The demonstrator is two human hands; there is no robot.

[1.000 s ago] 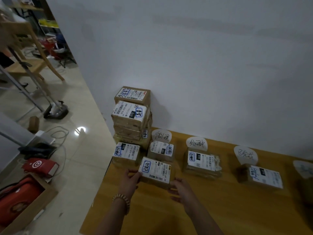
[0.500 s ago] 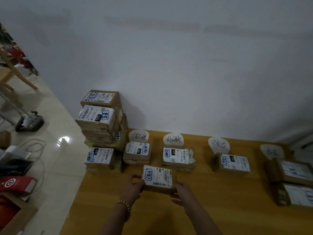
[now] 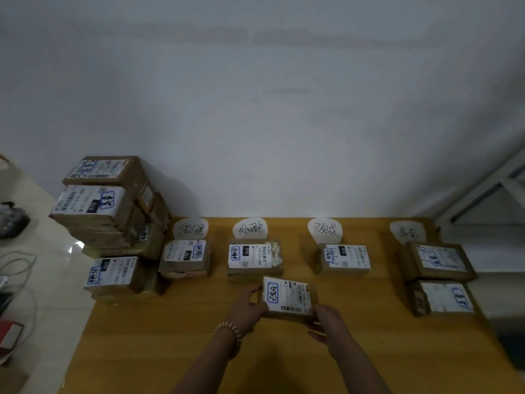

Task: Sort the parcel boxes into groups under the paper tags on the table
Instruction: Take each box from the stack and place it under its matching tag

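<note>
I hold a small brown parcel box [image 3: 287, 297] with a white label between both hands, just in front of the second sorted box. My left hand [image 3: 247, 307] grips its left side and my right hand [image 3: 326, 322] grips its right front corner. Four paper tags stand along the wall: first tag [image 3: 191, 228], second tag [image 3: 250, 228], third tag [image 3: 325, 229], fourth tag [image 3: 407, 232]. One box lies under the first tag [image 3: 186, 258], one under the second [image 3: 254, 257], one under the third [image 3: 345, 258]. Two boxes [image 3: 439, 261] [image 3: 443, 298] lie under the fourth.
A tall pile of unsorted parcel boxes [image 3: 105, 206] stands at the wooden table's [image 3: 170, 336] back left corner, with another box [image 3: 116, 275] in front of it. The white wall runs behind the tags. A window frame [image 3: 483, 194] is at the right. Cables and clutter lie on the floor at left.
The parcel has moved to the right in my two hands, from in front of the first tag's box to in front of the second. My view has swung right.
</note>
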